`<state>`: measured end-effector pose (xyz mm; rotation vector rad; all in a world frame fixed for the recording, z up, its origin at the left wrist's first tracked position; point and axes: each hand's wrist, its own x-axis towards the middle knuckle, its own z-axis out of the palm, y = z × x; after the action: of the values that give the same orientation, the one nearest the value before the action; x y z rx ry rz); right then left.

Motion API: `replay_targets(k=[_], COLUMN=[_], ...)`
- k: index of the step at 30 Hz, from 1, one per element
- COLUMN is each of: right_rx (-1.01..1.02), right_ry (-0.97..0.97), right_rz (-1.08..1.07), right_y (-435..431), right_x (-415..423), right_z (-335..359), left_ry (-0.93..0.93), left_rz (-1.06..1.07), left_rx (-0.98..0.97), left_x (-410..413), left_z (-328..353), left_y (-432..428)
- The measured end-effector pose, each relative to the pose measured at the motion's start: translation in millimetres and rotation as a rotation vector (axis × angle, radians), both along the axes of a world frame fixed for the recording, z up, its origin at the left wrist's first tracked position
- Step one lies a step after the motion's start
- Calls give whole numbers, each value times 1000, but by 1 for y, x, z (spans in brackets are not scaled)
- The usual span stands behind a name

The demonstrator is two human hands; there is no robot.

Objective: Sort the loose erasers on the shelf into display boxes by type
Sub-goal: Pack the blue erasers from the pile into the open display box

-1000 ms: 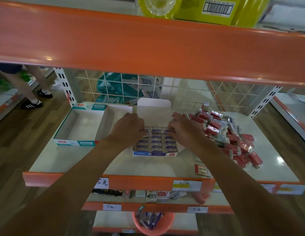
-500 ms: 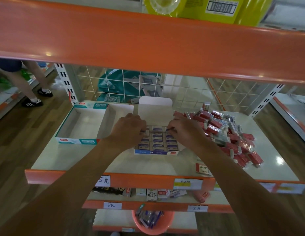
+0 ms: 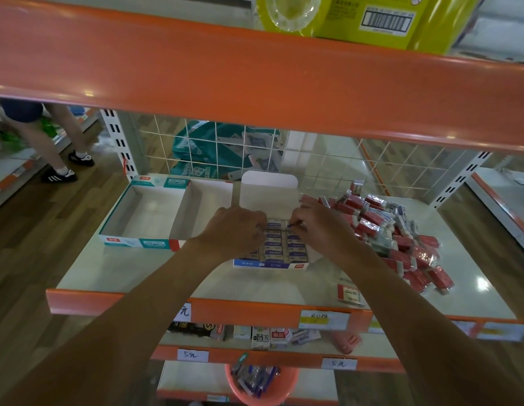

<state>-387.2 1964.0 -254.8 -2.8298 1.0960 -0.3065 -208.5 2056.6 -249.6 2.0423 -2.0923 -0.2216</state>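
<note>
Hands meet over the blue box (image 3: 269,263): right hand (image 3: 319,224) pinches an eraser (image 3: 293,226); left hand (image 3: 234,227) curled, its hold cannot be told. Red erasers (image 3: 401,238) lie right of the box.

A heap of loose red-sleeved erasers (image 3: 395,235) lies right; a blue-fronted cardboard display box (image 3: 269,263) in the middle holds flat rows of white-and-blue erasers (image 3: 274,247); an open teal-trimmed cardboard box (image 3: 143,218) sits left.

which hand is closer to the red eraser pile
Right. The right hand is over the box on its right side, next to the pile; the left hand is over the box's left side, farther from it.
</note>
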Motion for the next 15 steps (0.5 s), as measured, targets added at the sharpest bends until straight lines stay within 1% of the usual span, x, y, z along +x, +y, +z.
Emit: replay_targets(k=[7, 10, 15], right_rx=[9, 8, 1], right_ry=[-42, -45, -49], right_rz=[5, 7, 10], right_y=[-1, -1, -1], right_x=[-2, -1, -2], right_z=[-3, -5, -5], left_ry=[57, 30, -91], left_rz=[-73, -54, 30], left_rx=[146, 87, -16], left_x=[13, 16, 12], left_z=[8, 8, 3], left_y=[4, 3, 3])
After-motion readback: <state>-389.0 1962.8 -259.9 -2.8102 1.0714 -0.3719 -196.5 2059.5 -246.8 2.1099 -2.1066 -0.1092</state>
